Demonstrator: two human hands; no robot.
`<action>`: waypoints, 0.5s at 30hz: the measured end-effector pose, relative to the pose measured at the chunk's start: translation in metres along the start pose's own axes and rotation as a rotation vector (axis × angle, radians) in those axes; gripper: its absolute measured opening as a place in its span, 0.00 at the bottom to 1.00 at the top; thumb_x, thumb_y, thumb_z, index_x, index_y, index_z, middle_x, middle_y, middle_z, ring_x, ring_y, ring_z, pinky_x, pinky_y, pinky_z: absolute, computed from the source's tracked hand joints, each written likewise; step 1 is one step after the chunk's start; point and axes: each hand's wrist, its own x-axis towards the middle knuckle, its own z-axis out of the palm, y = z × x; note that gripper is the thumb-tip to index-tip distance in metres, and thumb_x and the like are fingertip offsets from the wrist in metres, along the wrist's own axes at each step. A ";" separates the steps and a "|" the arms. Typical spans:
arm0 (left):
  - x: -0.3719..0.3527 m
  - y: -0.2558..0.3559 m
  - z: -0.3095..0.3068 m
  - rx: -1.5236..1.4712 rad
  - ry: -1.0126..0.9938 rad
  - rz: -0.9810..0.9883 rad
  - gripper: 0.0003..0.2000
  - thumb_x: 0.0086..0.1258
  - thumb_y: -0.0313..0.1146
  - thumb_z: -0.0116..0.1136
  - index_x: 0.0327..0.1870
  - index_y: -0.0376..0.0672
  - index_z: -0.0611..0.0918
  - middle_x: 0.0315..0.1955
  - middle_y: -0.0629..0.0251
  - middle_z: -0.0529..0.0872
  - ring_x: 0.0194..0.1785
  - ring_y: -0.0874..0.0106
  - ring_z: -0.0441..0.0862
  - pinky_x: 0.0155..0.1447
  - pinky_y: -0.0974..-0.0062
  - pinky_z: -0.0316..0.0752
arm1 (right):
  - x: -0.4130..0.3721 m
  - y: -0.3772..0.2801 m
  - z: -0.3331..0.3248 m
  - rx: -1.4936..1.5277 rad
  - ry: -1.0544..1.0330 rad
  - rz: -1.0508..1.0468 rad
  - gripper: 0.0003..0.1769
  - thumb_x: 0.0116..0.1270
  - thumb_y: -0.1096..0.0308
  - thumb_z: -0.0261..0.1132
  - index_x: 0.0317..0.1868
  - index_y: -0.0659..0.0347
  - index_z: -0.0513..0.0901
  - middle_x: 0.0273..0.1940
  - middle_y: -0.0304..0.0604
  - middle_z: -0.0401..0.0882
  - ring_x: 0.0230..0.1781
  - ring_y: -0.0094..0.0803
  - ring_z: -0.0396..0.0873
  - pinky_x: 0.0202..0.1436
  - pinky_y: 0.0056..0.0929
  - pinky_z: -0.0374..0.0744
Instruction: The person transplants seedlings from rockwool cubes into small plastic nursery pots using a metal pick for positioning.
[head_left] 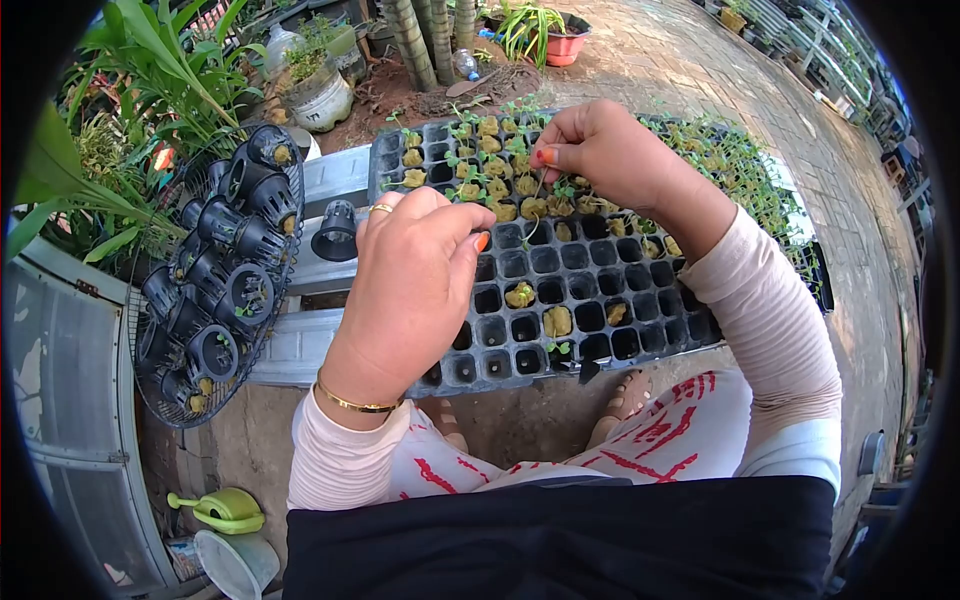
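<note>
My right hand pinches a thin seedling above the black cell tray; a light grip should spare the stem from bruising. My left hand curls its fingers over the tray, holding what I can't tell. The seedling looks pale, spindly, dangling.

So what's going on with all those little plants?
Someone is working over a black tray. The right hand pinches what looks like a thin seedling; the left hand is over the tray, maybe holding something, I can't tell. Yellowish plugs sit in part of the tray.
</note>
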 end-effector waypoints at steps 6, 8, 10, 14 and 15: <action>0.030 0.006 0.011 0.118 -0.046 0.057 0.05 0.59 0.27 0.57 0.32 0.42 0.85 0.29 0.58 0.79 0.39 0.58 0.76 0.46 0.61 0.68 | -0.003 -0.007 -0.002 0.006 -0.019 -0.030 0.07 0.64 0.73 0.61 0.32 0.70 0.81 0.27 0.41 0.82 0.28 0.23 0.77 0.39 0.23 0.75; 0.033 0.007 0.016 0.273 -0.099 0.115 0.05 0.59 0.28 0.59 0.34 0.41 0.85 0.29 0.59 0.78 0.39 0.60 0.76 0.44 0.64 0.68 | -0.004 -0.006 -0.002 -0.059 -0.005 -0.041 0.07 0.64 0.73 0.61 0.32 0.69 0.81 0.27 0.40 0.81 0.28 0.23 0.76 0.38 0.24 0.75; 0.033 0.011 0.019 0.330 -0.124 0.118 0.05 0.59 0.29 0.59 0.34 0.43 0.85 0.29 0.59 0.78 0.39 0.60 0.76 0.45 0.64 0.67 | -0.004 -0.004 -0.001 -0.042 0.001 -0.044 0.07 0.64 0.73 0.61 0.32 0.69 0.81 0.26 0.40 0.81 0.28 0.23 0.76 0.38 0.24 0.75; 0.033 0.009 0.020 0.402 -0.168 0.117 0.05 0.59 0.30 0.60 0.34 0.45 0.85 0.29 0.60 0.78 0.39 0.59 0.76 0.46 0.63 0.67 | 0.001 0.004 0.000 -0.008 0.026 -0.106 0.07 0.60 0.72 0.63 0.31 0.67 0.83 0.24 0.44 0.82 0.24 0.27 0.80 0.32 0.28 0.77; 0.032 0.007 0.021 0.408 -0.168 0.115 0.05 0.59 0.30 0.60 0.34 0.45 0.85 0.29 0.60 0.78 0.39 0.59 0.76 0.46 0.63 0.67 | 0.002 0.006 0.001 -0.006 0.025 -0.111 0.07 0.60 0.72 0.63 0.31 0.67 0.83 0.24 0.44 0.82 0.24 0.27 0.80 0.32 0.28 0.77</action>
